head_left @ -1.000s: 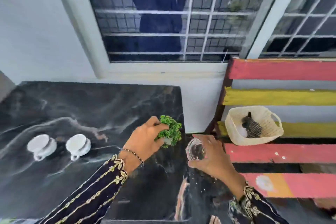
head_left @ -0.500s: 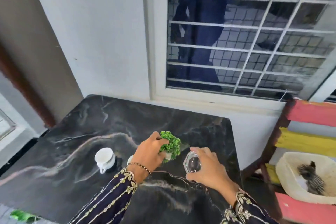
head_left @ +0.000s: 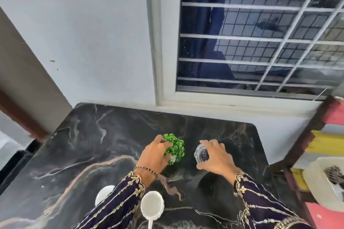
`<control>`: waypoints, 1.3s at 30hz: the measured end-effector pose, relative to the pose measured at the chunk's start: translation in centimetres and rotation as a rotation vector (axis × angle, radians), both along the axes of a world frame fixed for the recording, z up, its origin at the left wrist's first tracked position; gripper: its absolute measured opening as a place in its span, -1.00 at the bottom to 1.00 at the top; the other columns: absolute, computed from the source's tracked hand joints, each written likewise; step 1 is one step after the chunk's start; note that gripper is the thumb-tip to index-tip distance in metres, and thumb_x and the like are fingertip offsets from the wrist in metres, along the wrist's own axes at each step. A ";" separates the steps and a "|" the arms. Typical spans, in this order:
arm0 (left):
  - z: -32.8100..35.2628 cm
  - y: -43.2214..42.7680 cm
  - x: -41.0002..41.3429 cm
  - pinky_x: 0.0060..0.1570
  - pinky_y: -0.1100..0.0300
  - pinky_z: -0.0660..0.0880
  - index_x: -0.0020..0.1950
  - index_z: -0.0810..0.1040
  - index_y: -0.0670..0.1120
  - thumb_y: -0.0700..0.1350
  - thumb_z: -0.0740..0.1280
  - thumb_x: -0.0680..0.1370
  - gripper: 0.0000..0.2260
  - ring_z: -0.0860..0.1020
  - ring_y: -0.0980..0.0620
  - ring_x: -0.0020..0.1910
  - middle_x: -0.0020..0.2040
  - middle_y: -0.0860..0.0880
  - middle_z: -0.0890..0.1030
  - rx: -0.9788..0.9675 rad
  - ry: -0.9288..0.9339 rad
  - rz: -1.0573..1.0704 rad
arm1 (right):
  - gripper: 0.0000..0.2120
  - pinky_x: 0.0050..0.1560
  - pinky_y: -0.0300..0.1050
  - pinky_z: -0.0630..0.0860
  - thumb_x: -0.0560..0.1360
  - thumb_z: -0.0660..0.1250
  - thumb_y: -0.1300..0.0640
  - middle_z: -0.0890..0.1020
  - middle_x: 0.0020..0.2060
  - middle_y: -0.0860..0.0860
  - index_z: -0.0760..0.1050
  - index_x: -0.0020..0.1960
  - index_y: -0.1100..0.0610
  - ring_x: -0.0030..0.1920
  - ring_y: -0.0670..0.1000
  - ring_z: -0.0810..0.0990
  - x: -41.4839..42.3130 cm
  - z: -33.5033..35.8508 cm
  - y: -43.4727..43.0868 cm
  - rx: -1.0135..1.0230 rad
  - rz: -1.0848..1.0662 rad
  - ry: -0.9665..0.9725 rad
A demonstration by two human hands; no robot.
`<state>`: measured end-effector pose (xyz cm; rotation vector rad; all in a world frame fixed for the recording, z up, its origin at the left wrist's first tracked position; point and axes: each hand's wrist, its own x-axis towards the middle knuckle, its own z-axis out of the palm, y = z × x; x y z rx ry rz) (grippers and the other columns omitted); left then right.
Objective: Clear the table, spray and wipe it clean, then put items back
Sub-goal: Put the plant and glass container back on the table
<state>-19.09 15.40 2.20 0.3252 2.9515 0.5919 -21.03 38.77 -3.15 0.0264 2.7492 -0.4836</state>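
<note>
Nearest, a white cup [head_left: 152, 206] stands on the black marble table [head_left: 89, 135] (a second cup [head_left: 104, 194] sits half behind a sleeve). Farther on, the left hand [head_left: 155, 156] grips a small green plant [head_left: 176, 148], and the right hand [head_left: 216, 158] clasps a clear glass [head_left: 202, 154] beside it.

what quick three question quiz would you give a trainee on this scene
1. True or false: the left hand grips the plant.
2. The right hand holds: A a spoon, B the glass, C a cloth.
3. How many white cups stand on the table?
Key: 1 true; 2 B; 3 two.
</note>
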 end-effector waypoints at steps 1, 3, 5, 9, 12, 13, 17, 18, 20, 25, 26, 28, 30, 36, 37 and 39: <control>-0.1 -0.3 -0.5 0.16 0.08 0.48 0.34 0.49 0.03 -0.10 0.31 0.55 -0.65 0.58 -0.08 0.06 0.19 0.00 0.43 0.002 -0.004 0.002 | -0.10 0.24 0.17 0.48 0.34 0.52 -0.18 0.27 0.46 -0.03 0.16 0.57 -0.14 0.45 0.11 0.25 -0.8 -0.1 0.0 0.006 -0.009 -0.001; -0.3 -0.8 -1.5 0.16 0.08 0.48 0.34 0.50 0.04 -0.11 0.31 0.55 -0.65 0.58 -0.08 0.08 0.20 0.01 0.43 0.010 -0.005 0.005 | -0.10 0.24 0.16 0.48 0.35 0.53 -0.17 0.27 0.46 -0.03 0.16 0.57 -0.14 0.45 0.11 0.25 -2.7 -0.4 0.0 0.017 -0.027 0.001; -0.6 -1.5 -2.6 0.15 0.09 0.48 0.32 0.52 0.02 -0.13 0.32 0.54 -0.65 0.58 -0.08 0.07 0.19 0.00 0.44 0.028 0.000 0.013 | -0.11 0.22 0.16 0.48 0.35 0.53 -0.16 0.27 0.46 -0.03 0.17 0.56 -0.14 0.45 0.12 0.26 -4.4 -0.7 0.0 0.027 -0.045 -0.001; -1.1 -3.0 -4.3 0.12 0.10 0.50 0.28 0.56 0.00 -0.15 0.36 0.52 -0.67 0.59 -0.08 0.01 0.12 -0.01 0.47 0.072 0.000 0.059 | -0.13 0.22 0.18 0.49 0.36 0.53 -0.15 0.28 0.47 0.00 0.19 0.56 -0.12 0.44 0.15 0.27 -7.0 -1.1 0.3 0.061 -0.086 -0.009; -1.4 -4.4 -5.4 0.14 0.13 0.51 0.29 0.55 0.02 -0.14 0.37 0.52 -0.67 0.58 -0.05 0.00 0.11 0.02 0.46 0.076 -0.012 0.062 | -0.14 0.27 0.21 0.48 0.37 0.53 -0.14 0.27 0.48 0.01 0.20 0.56 -0.11 0.46 0.17 0.25 -8.4 -1.6 0.3 0.035 -0.133 -0.015; -1.5 -4.8 -5.7 0.14 0.13 0.50 0.29 0.55 0.02 -0.13 0.37 0.52 -0.67 0.58 -0.04 0.01 0.11 0.02 0.46 0.082 -0.019 0.062 | -0.14 0.29 0.22 0.47 0.37 0.53 -0.13 0.27 0.48 0.02 0.20 0.56 -0.11 0.46 0.18 0.25 -8.7 -1.7 0.4 0.031 -0.141 -0.024; -1.9 -6.8 -7.2 0.13 0.12 0.52 0.27 0.56 0.05 -0.14 0.38 0.51 -0.66 0.59 -0.03 -0.01 0.09 0.03 0.47 0.092 -0.025 0.060 | -0.11 0.38 0.26 0.38 0.38 0.54 -0.08 0.22 0.52 0.05 0.16 0.59 -0.07 0.47 0.21 0.21 -9.9 -2.1 -0.1 0.018 -0.167 -0.093; -2.0 -7.2 -7.5 0.12 0.12 0.52 0.27 0.56 0.06 -0.14 0.38 0.51 -0.66 0.59 -0.03 -0.02 0.09 0.03 0.47 0.093 -0.029 0.059 | -0.11 0.41 0.29 0.33 0.39 0.54 -0.10 0.20 0.53 0.03 0.16 0.59 -0.08 0.48 0.21 0.19 -9.9 -2.2 -0.4 0.030 -0.178 -0.102; -2.2 -8.2 -8.1 0.12 0.14 0.52 0.28 0.55 0.06 -0.14 0.37 0.51 -0.66 0.59 -0.02 -0.01 0.09 0.03 0.46 0.099 -0.024 0.054 | -0.13 0.45 0.31 0.23 0.41 0.52 -0.17 0.18 0.57 0.01 0.17 0.58 -0.09 0.53 0.18 0.17 -10.1 -2.1 -1.2 0.084 -0.177 -0.074; -2.2 -11.1 -9.4 0.10 0.16 0.51 0.28 0.54 0.07 -0.13 0.37 0.52 -0.67 0.60 -0.02 -0.01 0.12 0.04 0.45 0.090 -0.021 0.074 | -0.26 0.57 0.18 0.09 0.50 0.40 -0.21 0.18 0.60 0.00 0.22 0.57 -0.04 0.61 0.15 0.04 -10.6 -1.1 -5.5 0.141 -0.047 0.013; -2.2 -11.6 -9.5 0.09 0.15 0.52 0.28 0.54 0.07 -0.13 0.36 0.52 -0.67 0.60 -0.02 -0.02 0.12 0.04 0.45 0.087 -0.022 0.080 | -0.28 0.58 0.15 0.08 0.51 0.39 -0.20 0.18 0.60 0.00 0.23 0.56 -0.02 0.61 0.15 0.03 -10.6 -0.8 -6.7 0.114 -0.022 0.010; -2.2 -13.0 -9.9 0.07 0.15 0.52 0.28 0.54 0.07 -0.14 0.36 0.52 -0.67 0.60 -0.02 -0.03 0.12 0.04 0.45 0.090 -0.016 0.098 | -0.34 0.55 0.10 0.07 0.52 0.39 -0.18 0.20 0.58 -0.02 0.28 0.54 -0.01 0.60 0.12 0.02 -10.8 -0.5 -9.6 0.076 0.036 0.016; -2.2 -14.7 -10.2 0.07 0.14 0.53 0.28 0.54 0.05 -0.15 0.36 0.52 -0.66 0.60 -0.03 -0.05 0.12 0.03 0.46 0.101 -0.007 0.125 | -0.42 0.53 0.06 0.09 0.54 0.37 -0.15 0.26 0.55 -0.04 0.34 0.49 -0.01 0.58 0.10 0.04 -11.1 -0.4 -13.1 0.019 0.092 0.012; -2.5 -19.7 -11.3 0.10 0.11 0.50 0.28 0.56 0.01 -0.19 0.35 0.52 -0.67 0.58 -0.05 0.02 0.16 0.00 0.49 0.121 0.037 0.204 | -0.42 0.47 -0.07 0.21 0.55 0.41 -0.07 0.41 0.44 -0.04 0.34 0.50 0.03 0.50 0.01 0.22 -12.0 -0.9 -23.1 -0.239 0.192 0.035; -2.7 -20.8 -11.6 0.10 0.11 0.48 0.27 0.56 0.01 -0.19 0.35 0.51 -0.66 0.58 -0.06 0.05 0.16 -0.01 0.50 0.120 0.044 0.221 | -0.40 0.44 -0.11 0.25 0.54 0.43 -0.04 0.43 0.42 -0.04 0.32 0.51 0.03 0.48 -0.01 0.27 -12.3 -1.0 -24.8 -0.311 0.180 0.028; -2.8 -22.7 -12.4 0.10 0.12 0.45 0.27 0.57 0.01 -0.20 0.35 0.50 -0.66 0.57 -0.07 0.06 0.16 -0.02 0.51 0.123 0.063 0.259 | -0.40 0.37 -0.15 0.36 0.53 0.45 0.02 0.49 0.37 -0.07 0.31 0.50 0.02 0.40 -0.04 0.39 -13.0 -1.3 -27.8 -0.409 0.173 0.026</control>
